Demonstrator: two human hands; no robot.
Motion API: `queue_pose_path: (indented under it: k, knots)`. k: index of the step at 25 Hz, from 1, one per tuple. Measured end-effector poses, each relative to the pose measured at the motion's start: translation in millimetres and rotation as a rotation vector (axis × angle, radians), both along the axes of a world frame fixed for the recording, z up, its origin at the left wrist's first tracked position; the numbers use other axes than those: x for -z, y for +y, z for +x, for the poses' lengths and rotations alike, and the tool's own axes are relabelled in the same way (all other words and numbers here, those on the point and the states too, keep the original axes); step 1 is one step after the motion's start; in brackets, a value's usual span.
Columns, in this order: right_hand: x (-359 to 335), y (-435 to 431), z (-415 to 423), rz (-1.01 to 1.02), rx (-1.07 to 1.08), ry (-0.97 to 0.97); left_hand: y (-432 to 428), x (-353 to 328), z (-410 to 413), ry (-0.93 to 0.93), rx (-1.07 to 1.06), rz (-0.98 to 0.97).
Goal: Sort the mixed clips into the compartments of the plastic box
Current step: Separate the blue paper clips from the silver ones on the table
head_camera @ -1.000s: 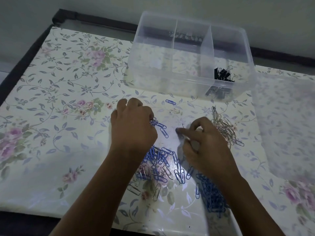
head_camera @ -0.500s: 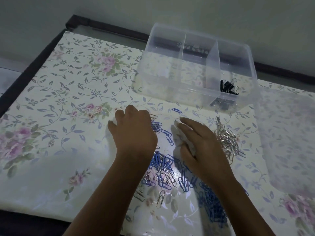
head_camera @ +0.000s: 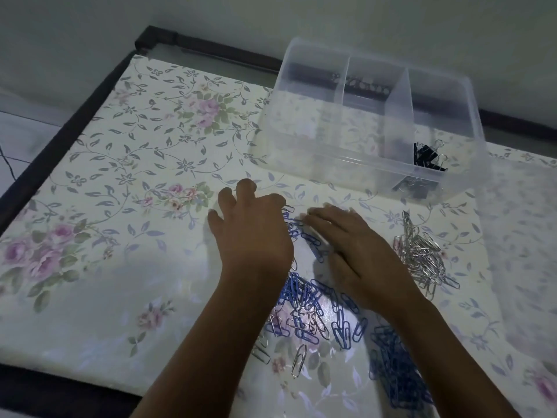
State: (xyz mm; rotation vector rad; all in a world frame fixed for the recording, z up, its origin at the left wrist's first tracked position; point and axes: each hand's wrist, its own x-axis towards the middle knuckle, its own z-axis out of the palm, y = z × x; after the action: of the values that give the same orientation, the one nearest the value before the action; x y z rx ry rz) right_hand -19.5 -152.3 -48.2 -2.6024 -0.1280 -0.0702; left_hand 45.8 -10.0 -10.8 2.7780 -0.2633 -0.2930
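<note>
Obs: left hand (head_camera: 253,233) is palm down, fingers splayed wide, tips bent onto the floral cover (head_camera: 135,176). The thumb is hidden, so I cannot tell whether anything is pinched under it. The right hand (head_camera: 358,254) lies flat, fingers straight and close together, pointing toward the desk's far left corner, gripping nothing.

Key relation — the row of blue clips (head_camera: 313,242) lies in the gap between the hands, long axis running from the far edge toward the near right. It sits just beside the left hand's thumb side and partly under the right fingers, so the right hand looks nearer for a sweep or pick.

Elsewhere:
- mixed heap (head_camera: 304,309) toward the near edge, between the forearms
- blue pile (head_camera: 398,366) at the near right
- silver pile (head_camera: 422,254) toward the right edge

The plastic box (head_camera: 355,161) stands at the far edge, right of centre. Black binder clips (head_camera: 428,156) sit in its right compartment — the other compartments look unfilled. Judged early in the sort.
</note>
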Motion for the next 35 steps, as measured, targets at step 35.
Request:
queue_pose_path:
  k: [35]
  knots:
    - [-23,29,-86,-0.251,0.248,0.019,-9,0,-6,0.005,0.121,-0.113]
